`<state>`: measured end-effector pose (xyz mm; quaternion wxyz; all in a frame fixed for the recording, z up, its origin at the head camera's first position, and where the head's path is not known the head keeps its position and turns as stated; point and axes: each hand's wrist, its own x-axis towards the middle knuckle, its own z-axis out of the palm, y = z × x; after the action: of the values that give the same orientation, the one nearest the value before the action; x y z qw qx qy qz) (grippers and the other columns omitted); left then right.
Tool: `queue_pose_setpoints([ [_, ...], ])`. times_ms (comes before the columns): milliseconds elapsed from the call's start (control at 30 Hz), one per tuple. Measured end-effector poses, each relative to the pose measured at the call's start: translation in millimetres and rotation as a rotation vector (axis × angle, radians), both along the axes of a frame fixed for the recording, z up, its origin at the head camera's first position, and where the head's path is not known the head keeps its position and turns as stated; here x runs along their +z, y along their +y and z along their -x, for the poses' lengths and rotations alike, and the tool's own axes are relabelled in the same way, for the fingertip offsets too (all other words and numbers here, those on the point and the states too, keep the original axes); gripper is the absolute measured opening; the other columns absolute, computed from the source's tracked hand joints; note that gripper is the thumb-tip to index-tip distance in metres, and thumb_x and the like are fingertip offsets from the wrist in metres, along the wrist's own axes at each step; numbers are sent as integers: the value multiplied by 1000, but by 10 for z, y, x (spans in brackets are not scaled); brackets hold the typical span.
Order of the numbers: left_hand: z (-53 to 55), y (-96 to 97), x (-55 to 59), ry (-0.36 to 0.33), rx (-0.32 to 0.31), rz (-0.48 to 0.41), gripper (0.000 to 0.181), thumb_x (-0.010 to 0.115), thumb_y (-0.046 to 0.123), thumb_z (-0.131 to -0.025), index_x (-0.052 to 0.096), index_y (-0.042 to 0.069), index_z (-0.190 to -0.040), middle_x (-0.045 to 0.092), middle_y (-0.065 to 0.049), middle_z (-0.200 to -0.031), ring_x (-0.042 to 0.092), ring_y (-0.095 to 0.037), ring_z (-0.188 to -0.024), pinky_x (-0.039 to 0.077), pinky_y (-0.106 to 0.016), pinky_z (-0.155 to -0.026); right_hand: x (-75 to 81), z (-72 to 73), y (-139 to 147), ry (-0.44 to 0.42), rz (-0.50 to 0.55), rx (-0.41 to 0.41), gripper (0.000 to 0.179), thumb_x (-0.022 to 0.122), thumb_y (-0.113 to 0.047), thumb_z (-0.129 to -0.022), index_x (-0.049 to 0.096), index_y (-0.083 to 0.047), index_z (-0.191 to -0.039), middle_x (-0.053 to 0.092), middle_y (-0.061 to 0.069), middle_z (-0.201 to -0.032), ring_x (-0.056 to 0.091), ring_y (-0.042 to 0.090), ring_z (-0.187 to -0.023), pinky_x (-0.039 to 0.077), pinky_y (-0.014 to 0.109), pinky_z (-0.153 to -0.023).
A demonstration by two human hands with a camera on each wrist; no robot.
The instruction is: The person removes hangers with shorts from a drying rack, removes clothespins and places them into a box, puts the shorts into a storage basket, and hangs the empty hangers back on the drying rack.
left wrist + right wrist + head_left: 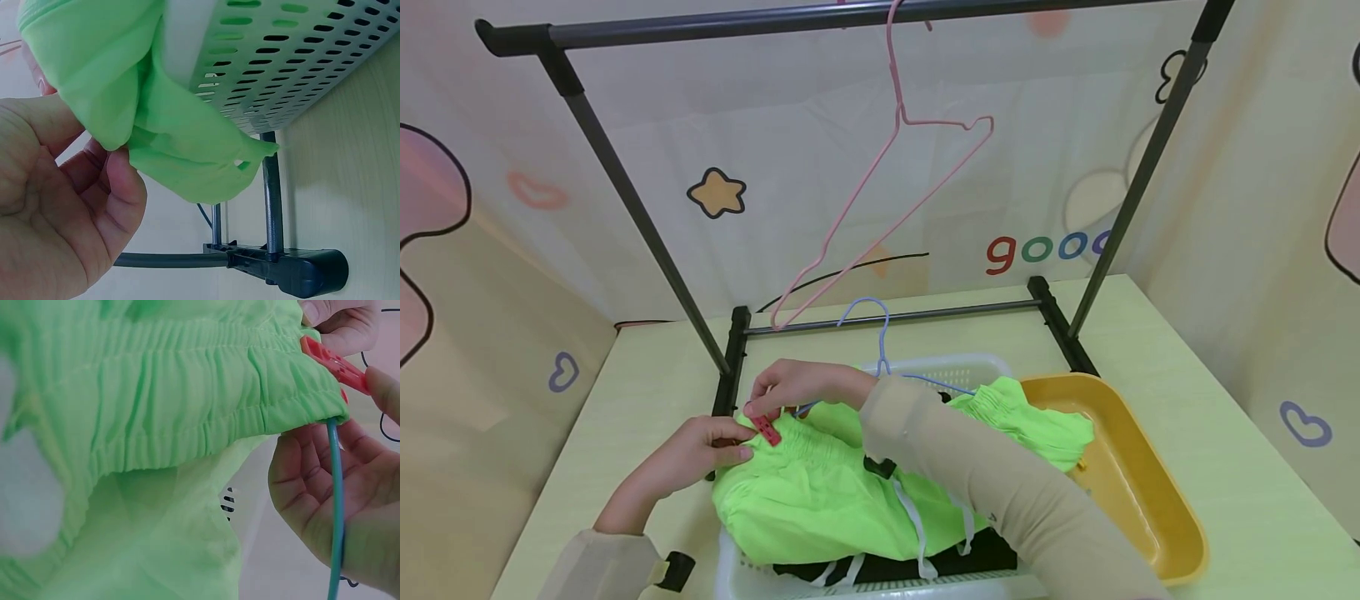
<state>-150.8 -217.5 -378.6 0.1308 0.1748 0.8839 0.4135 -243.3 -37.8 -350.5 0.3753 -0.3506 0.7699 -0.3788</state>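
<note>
Neon-green shorts (pixel 805 508) with a gathered elastic waistband lie over a white basket, white drawstrings hanging at the front. My left hand (pixel 700 454) pinches the fabric at the left end of the waistband; in the left wrist view its thumb and fingers (pixel 125 181) meet on the cloth. My right hand (pixel 812 383) holds a red clothespin (pixel 765 430) between thumb and fingers. In the right wrist view, the clothespin (pixel 337 365) sits on the waistband's corner. A blue hanger (pixel 883 333) runs into the waistband, its hook standing up behind my right wrist.
A black rack (pixel 715 25) stands on the table around the work, with a pink hanger (pixel 857 192) hanging from its top bar. The white perforated basket (pixel 977 367) holds dark cloth (pixel 880 568). A yellow tray (pixel 1150 492) stands at right.
</note>
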Motion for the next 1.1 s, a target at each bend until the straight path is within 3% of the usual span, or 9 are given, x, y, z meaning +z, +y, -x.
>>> queue_pose_setpoints([
  [233,0,1,-7,6,4,13,26,61,17,-82,64,-1,-100,63,-13,-95,51,3,-76,45,-20,-65,4,-21,-17,-21,22,-46,13,57,-23,-86,59,-10,-88,58,-3,-72,51,8,-66,39,18,-53],
  [567,-7,-2,8,4,11,16,25,61,18,-82,64,1,-100,63,-11,-93,51,2,-76,45,-20,-65,-8,-66,-75,-41,65,-142,11,58,-14,-84,57,-9,-75,55,-3,-62,45,11,-54,34,19,-44],
  [833,8,4,6,-3,17,19,27,61,18,-82,64,0,-101,63,-11,-93,51,2,-76,45,-20,-66,-5,-80,-85,0,128,-136,16,56,-6,-85,52,-5,-70,57,0,-60,51,9,-61,43,19,-54],
  [1100,8,6,10,-15,27,16,30,61,18,-82,62,-3,-104,63,-14,-96,51,2,-76,45,-20,-67,22,-119,-89,19,147,-204,19,56,-3,-84,51,-4,-67,55,1,-59,50,13,-58,43,18,-52],
])
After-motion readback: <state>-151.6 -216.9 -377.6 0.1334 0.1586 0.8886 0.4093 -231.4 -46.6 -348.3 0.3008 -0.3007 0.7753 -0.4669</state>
